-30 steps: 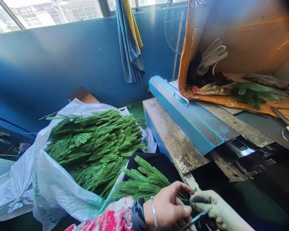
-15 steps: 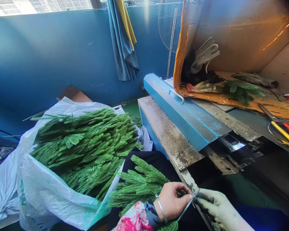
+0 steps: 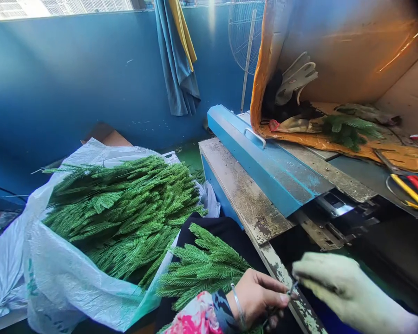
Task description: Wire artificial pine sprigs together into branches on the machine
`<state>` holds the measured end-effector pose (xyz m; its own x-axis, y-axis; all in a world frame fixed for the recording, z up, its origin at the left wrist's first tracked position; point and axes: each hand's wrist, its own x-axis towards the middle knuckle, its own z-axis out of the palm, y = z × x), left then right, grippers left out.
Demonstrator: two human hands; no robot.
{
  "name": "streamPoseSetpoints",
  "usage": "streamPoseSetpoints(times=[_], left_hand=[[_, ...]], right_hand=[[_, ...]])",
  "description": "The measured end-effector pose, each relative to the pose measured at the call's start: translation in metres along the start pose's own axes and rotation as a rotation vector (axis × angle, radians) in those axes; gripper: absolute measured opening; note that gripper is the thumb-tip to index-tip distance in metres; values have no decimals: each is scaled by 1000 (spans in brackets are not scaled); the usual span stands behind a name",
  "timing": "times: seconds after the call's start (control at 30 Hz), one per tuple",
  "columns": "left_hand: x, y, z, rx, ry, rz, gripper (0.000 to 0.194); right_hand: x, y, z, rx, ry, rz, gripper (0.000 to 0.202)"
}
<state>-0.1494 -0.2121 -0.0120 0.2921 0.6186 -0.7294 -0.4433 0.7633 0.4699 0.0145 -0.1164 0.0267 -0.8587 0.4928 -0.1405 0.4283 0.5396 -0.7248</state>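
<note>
My left hand (image 3: 259,297), bare with a silver bracelet, is closed, thumb and fingers pinching the thin dark stem (image 3: 293,287) of a green pine sprig. Its needled part is mostly hidden below the hand. My right hand (image 3: 341,285) wears a pale, stained glove and is blurred by motion. Its fingertips are right by the stem's end; whether they grip it I cannot make out. A small bunch of pine sprigs (image 3: 205,264) lies across my dark-clothed lap, left of my hands.
A white plastic sack (image 3: 87,287) to the left holds many pine sprigs (image 3: 135,208). A blue metal machine (image 3: 264,162) with a worn ledge (image 3: 244,181) stands ahead. Red-and-yellow-handled pliers (image 3: 409,190) lie at the right. An orange-edged cardboard box (image 3: 257,97) holds gloves (image 3: 296,81) and a sprig.
My right hand has come off its earlier pinch and moved right and slightly up, turning over. My left hand has shifted slightly right and down, with the stem still in its fingers.
</note>
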Motion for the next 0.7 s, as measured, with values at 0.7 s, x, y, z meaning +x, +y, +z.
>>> streamPoseSetpoints(times=[0.7], left_hand=[[14, -2, -10, -49, 263, 34, 13]], right_hand=[[-20, 18, 84, 574, 9, 454, 23]])
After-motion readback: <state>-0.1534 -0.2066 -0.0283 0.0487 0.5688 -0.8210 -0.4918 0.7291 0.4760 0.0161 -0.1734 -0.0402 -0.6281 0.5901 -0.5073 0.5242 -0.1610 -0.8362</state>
